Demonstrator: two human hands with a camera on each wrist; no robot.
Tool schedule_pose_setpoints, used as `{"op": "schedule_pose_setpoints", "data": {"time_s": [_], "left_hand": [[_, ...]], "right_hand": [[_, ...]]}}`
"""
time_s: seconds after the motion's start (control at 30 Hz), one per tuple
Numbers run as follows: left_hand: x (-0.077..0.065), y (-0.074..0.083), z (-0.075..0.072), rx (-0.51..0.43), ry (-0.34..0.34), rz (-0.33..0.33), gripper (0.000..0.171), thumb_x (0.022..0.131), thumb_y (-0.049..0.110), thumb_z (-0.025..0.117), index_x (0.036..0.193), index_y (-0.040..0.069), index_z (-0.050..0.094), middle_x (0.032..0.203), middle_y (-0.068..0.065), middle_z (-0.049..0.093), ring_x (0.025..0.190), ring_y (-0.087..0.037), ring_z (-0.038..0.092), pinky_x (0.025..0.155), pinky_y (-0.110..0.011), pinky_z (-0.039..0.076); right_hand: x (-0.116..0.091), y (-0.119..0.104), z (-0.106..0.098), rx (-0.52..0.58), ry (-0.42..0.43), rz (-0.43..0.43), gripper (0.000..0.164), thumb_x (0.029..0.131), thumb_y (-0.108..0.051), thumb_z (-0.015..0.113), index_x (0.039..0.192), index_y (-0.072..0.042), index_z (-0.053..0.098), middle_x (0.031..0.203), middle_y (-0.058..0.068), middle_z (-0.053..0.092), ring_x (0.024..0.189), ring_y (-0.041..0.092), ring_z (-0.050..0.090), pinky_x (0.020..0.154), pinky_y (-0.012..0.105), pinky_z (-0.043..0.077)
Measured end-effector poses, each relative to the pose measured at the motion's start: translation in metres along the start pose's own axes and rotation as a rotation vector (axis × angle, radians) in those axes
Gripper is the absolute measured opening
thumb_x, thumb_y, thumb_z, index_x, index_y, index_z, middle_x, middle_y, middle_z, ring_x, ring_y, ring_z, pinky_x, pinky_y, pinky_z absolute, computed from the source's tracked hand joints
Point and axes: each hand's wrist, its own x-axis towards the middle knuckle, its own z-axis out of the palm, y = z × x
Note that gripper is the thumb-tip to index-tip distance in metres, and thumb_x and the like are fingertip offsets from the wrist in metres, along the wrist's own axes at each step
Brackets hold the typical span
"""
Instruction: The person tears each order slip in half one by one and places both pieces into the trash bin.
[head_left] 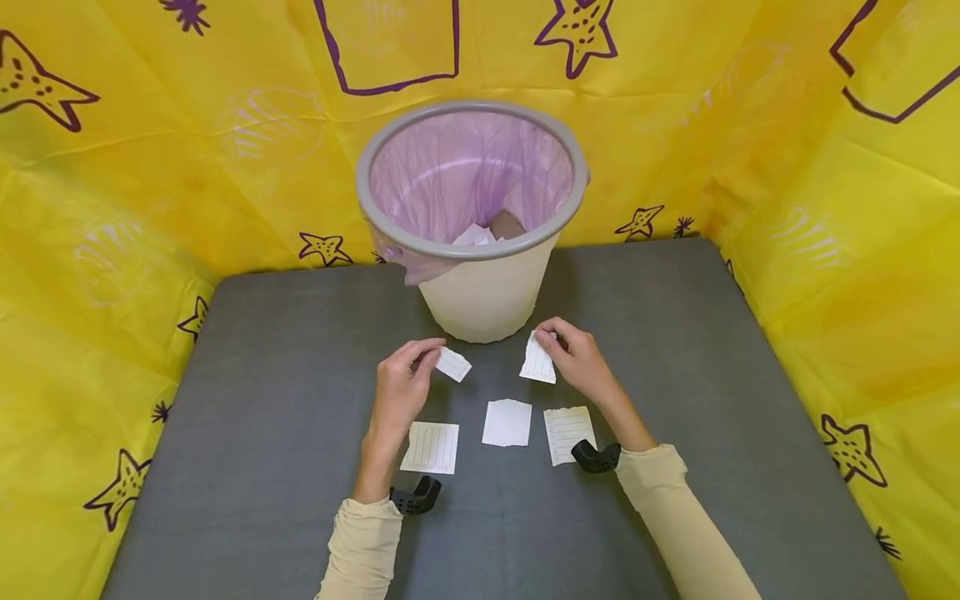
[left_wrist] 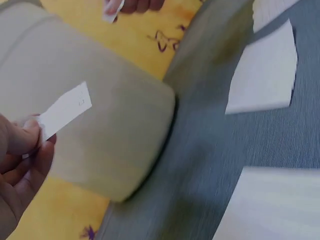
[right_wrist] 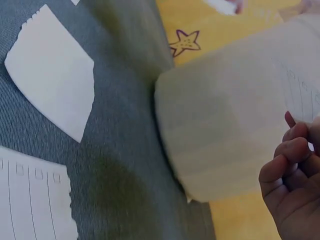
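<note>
My left hand (head_left: 402,383) pinches a small torn piece of lined paper (head_left: 453,364) between thumb and fingers, held in front of the bin. In the left wrist view that paper strip (left_wrist: 66,111) sticks out past the fingertips. With my right hand (head_left: 581,358) I pinch another torn piece of lined paper (head_left: 537,360), its ruled side showing. Below the hands lie three torn papers: a lined one (head_left: 431,447) at left, a blank-faced one (head_left: 507,422) in the middle, and a lined one (head_left: 567,429) at right, partly behind the right wrist's black band (head_left: 596,457).
A pale bin (head_left: 487,296) with a grey rim and purple liner (head_left: 420,167) stands at the back of the grey table (head_left: 285,375). Crumpled white paper (head_left: 475,236) and a brown piece (head_left: 507,224) lie inside. Yellow patterned cloth (head_left: 660,125) surrounds the table.
</note>
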Motion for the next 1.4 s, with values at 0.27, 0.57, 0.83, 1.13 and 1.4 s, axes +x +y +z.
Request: {"op": "schedule_pose_setpoints", "data": {"time_s": [0.27, 0.57, 0.83, 1.13, 1.4], "left_hand": [[-0.009, -0.027, -0.038, 0.163, -0.023, -0.055, 0.015, 0.092, 0.006, 0.064, 0.102, 0.006, 0.074, 0.091, -0.008, 0.073, 0.070, -0.012, 0.056, 0.063, -0.008, 0.039], [-0.019, -0.044, -0.063, 0.253, -0.045, -0.065, 0.015, 0.091, 0.005, 0.065, 0.103, 0.004, 0.074, 0.091, -0.011, 0.072, 0.070, -0.015, 0.053, 0.063, -0.014, 0.038], [-0.008, -0.051, -0.077, 0.285, -0.051, -0.093, 0.017, 0.093, 0.006, 0.062, 0.106, 0.003, 0.073, 0.093, -0.013, 0.072, 0.073, -0.017, 0.056, 0.064, -0.018, 0.041], [0.026, -0.050, -0.123, 0.374, 0.003, -0.117, 0.021, 0.096, 0.010, 0.058, 0.111, 0.001, 0.070, 0.100, -0.019, 0.070, 0.081, -0.025, 0.059, 0.069, -0.017, 0.037], [0.044, -0.039, -0.133, 0.377, -0.005, -0.085, 0.022, 0.097, 0.012, 0.058, 0.112, 0.001, 0.070, 0.101, -0.019, 0.070, 0.081, -0.022, 0.056, 0.068, -0.017, 0.037]], "right_hand": [[-0.008, 0.015, -0.034, -0.027, 0.058, 0.055, 0.011, 0.096, -0.009, 0.059, 0.100, -0.001, 0.066, 0.079, 0.012, 0.063, 0.062, 0.002, 0.047, 0.058, 0.018, 0.039], [-0.012, 0.025, -0.050, -0.086, 0.069, 0.087, 0.012, 0.095, 0.000, 0.057, 0.100, 0.008, 0.064, 0.076, 0.018, 0.059, 0.060, 0.000, 0.043, 0.056, 0.017, 0.036], [-0.007, 0.018, -0.057, -0.080, 0.035, 0.100, 0.014, 0.096, -0.004, 0.058, 0.102, 0.005, 0.065, 0.081, 0.017, 0.063, 0.063, 0.000, 0.046, 0.058, 0.016, 0.038], [0.018, -0.003, -0.105, -0.099, 0.060, 0.091, 0.018, 0.097, -0.005, 0.055, 0.107, 0.009, 0.063, 0.077, 0.001, 0.058, 0.061, 0.005, 0.048, 0.056, 0.015, 0.038], [0.026, -0.030, -0.115, -0.121, 0.032, 0.085, 0.020, 0.097, -0.004, 0.054, 0.108, 0.011, 0.062, 0.082, 0.014, 0.058, 0.062, 0.008, 0.048, 0.056, 0.017, 0.038]]}}
